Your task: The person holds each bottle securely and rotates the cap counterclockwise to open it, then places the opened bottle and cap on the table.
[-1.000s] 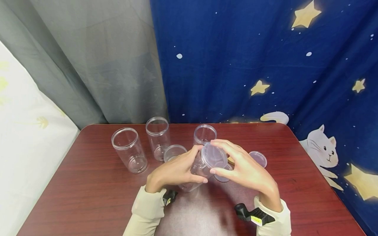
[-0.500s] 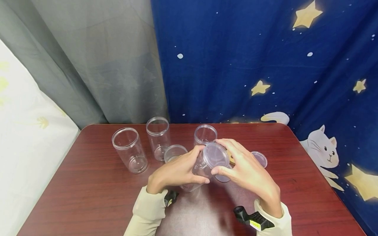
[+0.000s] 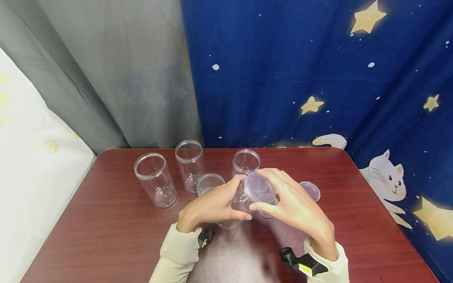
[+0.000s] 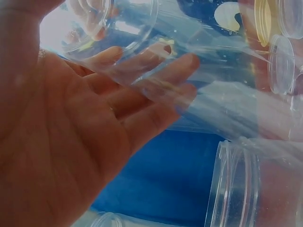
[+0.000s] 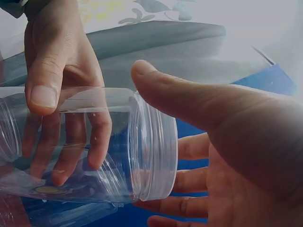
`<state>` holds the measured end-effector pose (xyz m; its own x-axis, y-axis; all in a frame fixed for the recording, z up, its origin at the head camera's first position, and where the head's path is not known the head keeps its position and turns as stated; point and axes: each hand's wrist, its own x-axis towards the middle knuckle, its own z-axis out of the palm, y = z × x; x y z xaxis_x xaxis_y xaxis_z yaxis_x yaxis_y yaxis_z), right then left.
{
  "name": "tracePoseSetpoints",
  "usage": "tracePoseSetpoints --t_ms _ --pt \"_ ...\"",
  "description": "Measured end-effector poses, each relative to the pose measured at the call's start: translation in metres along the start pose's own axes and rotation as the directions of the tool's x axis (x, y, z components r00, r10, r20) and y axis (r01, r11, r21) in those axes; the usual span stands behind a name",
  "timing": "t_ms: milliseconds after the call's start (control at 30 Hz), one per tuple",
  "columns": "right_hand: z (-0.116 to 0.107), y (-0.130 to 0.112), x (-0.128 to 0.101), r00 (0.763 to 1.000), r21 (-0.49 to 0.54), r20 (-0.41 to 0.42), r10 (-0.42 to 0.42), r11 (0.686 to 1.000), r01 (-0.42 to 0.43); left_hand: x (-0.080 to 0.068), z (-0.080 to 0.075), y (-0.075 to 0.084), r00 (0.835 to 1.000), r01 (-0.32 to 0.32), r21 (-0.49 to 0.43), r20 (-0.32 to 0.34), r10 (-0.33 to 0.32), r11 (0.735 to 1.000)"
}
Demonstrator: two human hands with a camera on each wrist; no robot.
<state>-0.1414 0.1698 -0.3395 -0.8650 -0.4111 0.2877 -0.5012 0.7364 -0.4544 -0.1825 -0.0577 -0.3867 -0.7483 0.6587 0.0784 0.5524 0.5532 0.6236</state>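
Note:
My left hand grips a clear plastic jar round its side and holds it tilted above the table. On the jar's mouth sits a translucent screw lid. The thumb and fingers of my right hand curl round the lid's rim. In the right wrist view, the lid lies against the threaded neck, and the left fingers show through the jar wall. The left wrist view shows the left palm close up, its fingers spread along the jar.
Several open clear jars stand around the held one: a jar at left, another behind it, one at the back and one beside the left hand. Loose lids lie at right. A yellowish ring is partly hidden.
The right hand shifts slightly round the lid, its thumb moving a little left. The jar and left hand move slightly right, then stay almost still.

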Motion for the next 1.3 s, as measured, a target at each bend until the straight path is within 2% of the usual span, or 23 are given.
tracePoseSetpoints --t_ms 533,1000,1300 --pt "-0.0004 0.0064 0.0003 0.998 0.060 0.003 -0.065 0.996 0.065 0.0003 -0.0014 0.0004 1.000 -0.017 -0.021 -0.003 0.017 1.000" --pt "-0.0006 0.0067 -0.0005 0.996 0.090 0.007 -0.084 0.992 0.083 0.0000 -0.0016 -0.0012 1.000 -0.019 -0.029 -0.003 0.019 0.999" --pt "-0.0007 0.0012 -0.0013 0.999 -0.015 -0.042 -0.008 1.000 0.007 0.0001 -0.0003 -0.0011 1.000 -0.011 -0.004 0.009 0.011 1.000"
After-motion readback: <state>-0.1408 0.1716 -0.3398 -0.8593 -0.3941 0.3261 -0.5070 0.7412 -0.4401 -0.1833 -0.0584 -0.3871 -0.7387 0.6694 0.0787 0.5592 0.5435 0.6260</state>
